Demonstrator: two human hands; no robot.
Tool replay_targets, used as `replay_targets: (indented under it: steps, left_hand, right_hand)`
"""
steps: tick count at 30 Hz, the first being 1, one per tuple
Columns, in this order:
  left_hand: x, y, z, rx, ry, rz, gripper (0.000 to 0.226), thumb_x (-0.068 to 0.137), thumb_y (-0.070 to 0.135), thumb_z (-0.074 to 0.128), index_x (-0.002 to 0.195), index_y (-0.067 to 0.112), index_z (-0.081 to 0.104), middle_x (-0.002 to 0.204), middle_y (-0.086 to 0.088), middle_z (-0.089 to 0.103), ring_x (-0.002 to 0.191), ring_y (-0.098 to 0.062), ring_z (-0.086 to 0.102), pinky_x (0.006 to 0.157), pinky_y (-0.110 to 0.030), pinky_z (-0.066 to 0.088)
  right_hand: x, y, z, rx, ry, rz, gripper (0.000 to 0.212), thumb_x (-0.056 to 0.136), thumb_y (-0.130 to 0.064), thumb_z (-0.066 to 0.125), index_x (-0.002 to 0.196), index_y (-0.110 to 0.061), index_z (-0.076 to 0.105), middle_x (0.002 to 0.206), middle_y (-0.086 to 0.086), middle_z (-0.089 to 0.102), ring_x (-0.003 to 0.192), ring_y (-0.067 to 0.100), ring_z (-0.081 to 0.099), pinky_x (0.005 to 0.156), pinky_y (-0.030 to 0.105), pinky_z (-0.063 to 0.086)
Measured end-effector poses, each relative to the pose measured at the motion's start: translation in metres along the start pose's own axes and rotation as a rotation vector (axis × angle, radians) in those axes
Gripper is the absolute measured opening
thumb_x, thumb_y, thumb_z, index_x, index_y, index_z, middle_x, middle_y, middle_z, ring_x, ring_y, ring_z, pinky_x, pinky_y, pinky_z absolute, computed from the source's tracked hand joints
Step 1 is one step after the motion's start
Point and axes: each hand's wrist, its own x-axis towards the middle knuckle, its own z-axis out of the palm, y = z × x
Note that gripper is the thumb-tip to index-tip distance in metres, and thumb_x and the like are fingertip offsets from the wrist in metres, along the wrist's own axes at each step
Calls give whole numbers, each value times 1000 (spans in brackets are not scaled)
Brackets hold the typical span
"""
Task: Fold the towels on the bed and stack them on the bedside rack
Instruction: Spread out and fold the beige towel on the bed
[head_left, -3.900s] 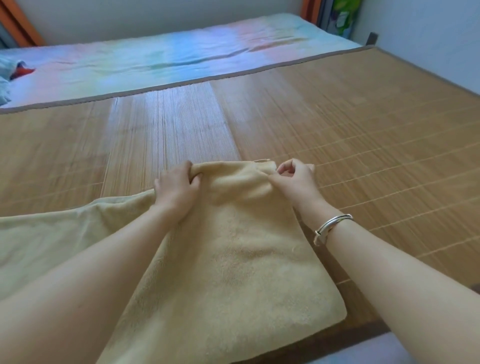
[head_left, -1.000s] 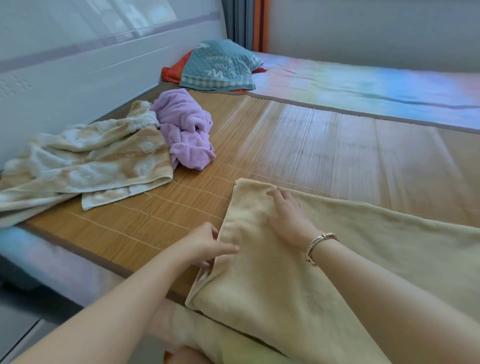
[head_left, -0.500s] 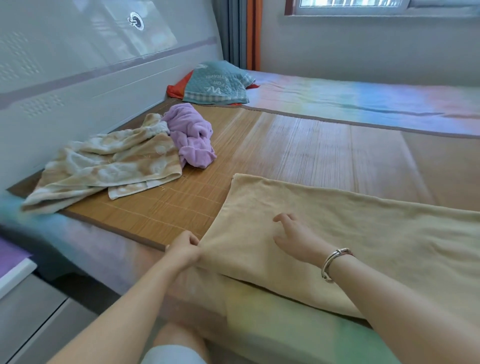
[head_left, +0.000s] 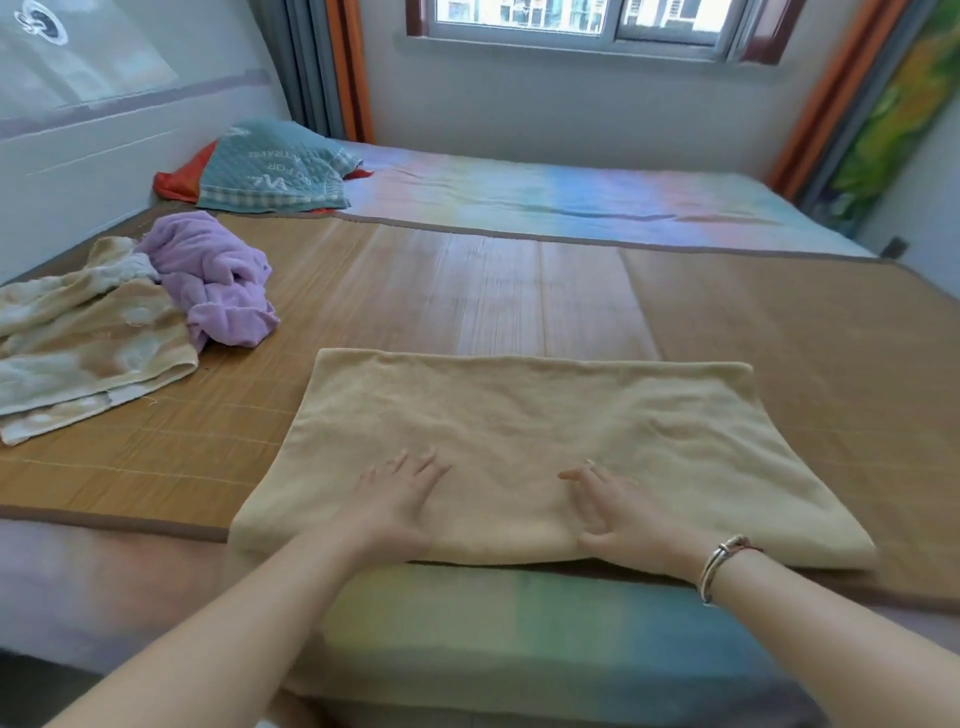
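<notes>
Palms lie flat, fingers spread, on the tan towel (head_left: 524, 441): left hand (head_left: 395, 501) and right hand (head_left: 618, 514) rest apart near its front edge, gripping nothing. The towel sits half-folded at the mat's (head_left: 493, 291) front edge. To smooth it well, both hands should probably sweep outward toward the ends, keeping the layers aligned before the next fold. The purple towel (head_left: 218, 280) and patterned towel (head_left: 83, 338) wait crumpled at the mat's left edge.
</notes>
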Motion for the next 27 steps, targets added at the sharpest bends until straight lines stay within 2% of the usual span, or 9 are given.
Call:
replay_targets:
  steps: [4, 7, 10, 13, 19, 21, 23, 25, 27]
  left_hand:
    - [6, 25, 20, 80, -177, 45, 96, 77, 29, 57, 150, 42, -5, 159, 14, -14, 148, -21, -8, 118, -53, 10]
    - [7, 26, 27, 176, -218, 27, 102, 77, 29, 58, 147, 45, -15, 156, 16, -23, 148, -23, -13, 113, -61, 12]
    - [12, 22, 29, 215, -177, -4, 99, 83, 14, 52, 145, 47, -17, 156, 16, -24, 148, -23, -10, 111, -62, 22]
    - [15, 23, 29, 229, -128, -79, 101, 83, -3, 45, 145, 45, -19, 156, 15, -25, 148, -24, -9, 110, -60, 27]
    - [11, 15, 30, 269, -81, -150, 103, 82, -14, 37, 147, 42, -20, 157, 10, -25, 148, -25, -8, 109, -57, 31]
    - [9, 13, 22, 268, -44, -121, 95, 83, -13, 35, 151, 38, -6, 161, 7, -10, 149, -25, 4, 110, -44, 35]
    - [7, 8, 8, 175, 17, -134, 79, 84, -8, 36, 149, 36, 25, 156, 3, 27, 140, -24, 32, 105, -35, 41]
    - [4, 4, -9, 33, 81, -169, 61, 82, 0, 39, 126, 37, 57, 118, 3, 63, 106, -20, 59, 88, -36, 51]
    - [-1, 1, -28, -19, 124, -164, 48, 79, 5, 42, 103, 38, 67, 89, 5, 66, 83, -16, 61, 73, -35, 52]
  right_hand:
    - [-29, 41, 9, -184, -88, 23, 77, 79, -29, 53, 148, -28, 17, 160, -11, 1, 148, 12, -3, 119, 47, 11]
    - [-37, 57, 17, -302, -86, 31, 83, 81, -19, 50, 151, -27, 7, 160, -9, -11, 148, 15, -10, 119, 49, 5]
    - [-33, 66, 19, -400, -19, 146, 87, 86, -14, 54, 152, -25, -2, 160, 0, -14, 148, 22, -8, 118, 51, 7]
    - [-28, 75, 14, -332, 18, 292, 95, 83, -3, 55, 151, -30, -6, 160, 3, -16, 148, 23, -8, 115, 54, 13]
    - [-31, 82, 20, -400, 59, 334, 103, 80, 15, 50, 151, -28, -10, 159, 15, -10, 148, 26, 1, 113, 37, 31]
    - [-37, 84, 11, -383, 80, 320, 89, 80, 13, 47, 152, -25, 11, 160, 11, 11, 146, 23, 20, 101, 33, 45]
    - [-41, 84, -7, -360, 141, 318, 60, 80, 2, 46, 131, -28, 47, 135, 5, 55, 120, 24, 55, 83, 34, 53]
    - [-45, 77, -29, -311, 162, 319, 36, 79, -6, 47, 102, -29, 62, 97, -2, 67, 88, 21, 63, 69, 32, 52]
    - [-48, 67, -49, -233, 150, 297, 24, 78, -7, 48, 84, -25, 62, 81, -3, 64, 77, 19, 60, 63, 32, 48]
